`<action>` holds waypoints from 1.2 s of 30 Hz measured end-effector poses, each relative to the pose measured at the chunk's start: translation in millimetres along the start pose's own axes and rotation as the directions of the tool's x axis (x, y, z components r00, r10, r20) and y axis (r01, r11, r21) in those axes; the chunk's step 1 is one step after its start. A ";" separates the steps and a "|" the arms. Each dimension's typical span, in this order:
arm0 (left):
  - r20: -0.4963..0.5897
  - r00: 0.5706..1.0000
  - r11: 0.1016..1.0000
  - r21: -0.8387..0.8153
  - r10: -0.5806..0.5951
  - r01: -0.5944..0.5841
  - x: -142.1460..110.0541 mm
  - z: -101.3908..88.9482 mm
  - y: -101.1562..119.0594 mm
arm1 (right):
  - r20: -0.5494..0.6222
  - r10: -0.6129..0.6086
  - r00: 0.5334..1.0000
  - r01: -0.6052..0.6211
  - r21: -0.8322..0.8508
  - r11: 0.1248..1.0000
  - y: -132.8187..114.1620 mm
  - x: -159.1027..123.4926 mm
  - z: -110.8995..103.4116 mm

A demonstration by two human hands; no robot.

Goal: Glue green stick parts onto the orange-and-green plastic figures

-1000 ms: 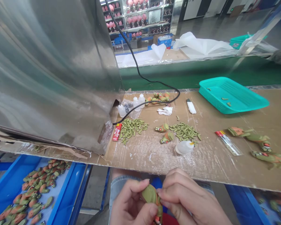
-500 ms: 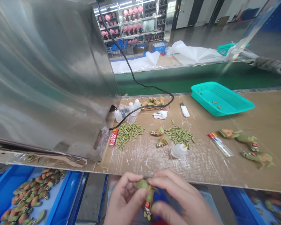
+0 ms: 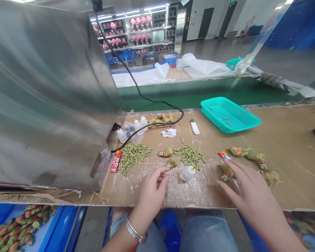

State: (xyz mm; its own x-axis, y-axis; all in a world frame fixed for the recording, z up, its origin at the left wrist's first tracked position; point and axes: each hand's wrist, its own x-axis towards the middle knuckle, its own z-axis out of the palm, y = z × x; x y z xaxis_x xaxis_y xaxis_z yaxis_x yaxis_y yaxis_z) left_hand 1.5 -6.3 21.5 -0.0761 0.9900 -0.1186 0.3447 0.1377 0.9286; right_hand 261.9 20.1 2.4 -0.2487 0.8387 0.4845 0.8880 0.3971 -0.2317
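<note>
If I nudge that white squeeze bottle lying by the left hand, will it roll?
Probably: the white squeeze bottle lies on its side and looks rounded. It seems small, soft plastic, so likely light. The cardboard table cover looks rough, which may slow it.

The left hand [image 3: 152, 187] reaches forward with its fingers loosely curled and the fingertips pointing up and to the right; two thin silver bangles circle its wrist (the forearm runs down out of view). The right hand [image 3: 248, 190] lies palm down, fingers spread and stretched toward the upper left, its forearm slanting off to the lower right corner.
</note>
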 end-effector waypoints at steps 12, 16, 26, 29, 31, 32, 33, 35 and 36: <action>0.105 0.988 0.906 0.396 0.115 -0.148 28.6 12.3 14.1 | -0.131 0.117 0.984 -0.147 -0.254 0.956 39.8 20.1 15.8; 0.093 0.991 0.897 0.421 0.101 -0.131 24.2 9.9 13.6 | 0.005 0.126 0.992 -0.117 -0.346 0.931 46.9 37.0 18.8; 0.038 0.995 0.972 0.215 0.093 -0.099 11.4 5.8 9.6 | 0.153 0.069 0.986 -0.069 -0.006 0.998 24.8 82.1 34.8; -0.018 0.999 0.997 0.061 0.052 -0.051 9.8 2.9 -0.7 | 0.043 0.196 0.980 -0.201 0.212 0.956 -11.3 62.0 25.5; -0.044 0.999 0.998 -0.070 -0.006 0.003 6.9 -0.7 -8.5 | 0.031 0.261 0.965 -0.254 0.364 0.896 -35.3 38.2 20.2; -0.046 0.998 0.988 -0.149 -0.045 0.038 4.4 -2.8 -11.4 | 0.039 0.268 0.963 -0.258 0.434 0.863 -45.3 26.0 19.7; -0.041 0.995 0.968 -0.238 -0.088 0.075 0.9 -4.9 -13.1 | 0.057 0.260 0.964 -0.254 0.489 0.834 -53.4 15.2 21.1; -0.008 0.986 0.893 -0.424 -0.167 0.148 -8.7 -9.2 -12.1 | 0.104 0.247 0.963 -0.263 0.549 0.794 -64.3 0.6 28.8; 0.012 0.980 0.843 -0.509 -0.197 0.175 -14.6 -11.4 -9.6 | 0.131 0.246 0.960 -0.277 0.557 0.783 -67.5 -2.6 34.1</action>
State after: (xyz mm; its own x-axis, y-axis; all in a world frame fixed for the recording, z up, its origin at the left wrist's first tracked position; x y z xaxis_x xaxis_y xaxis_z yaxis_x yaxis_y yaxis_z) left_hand -11.3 -22.4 18.3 -0.1309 0.9439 -0.3031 -0.1988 0.2745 0.9408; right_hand 189.4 3.8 -11.9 -0.0710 0.9521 0.2975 0.5493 0.2863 -0.7851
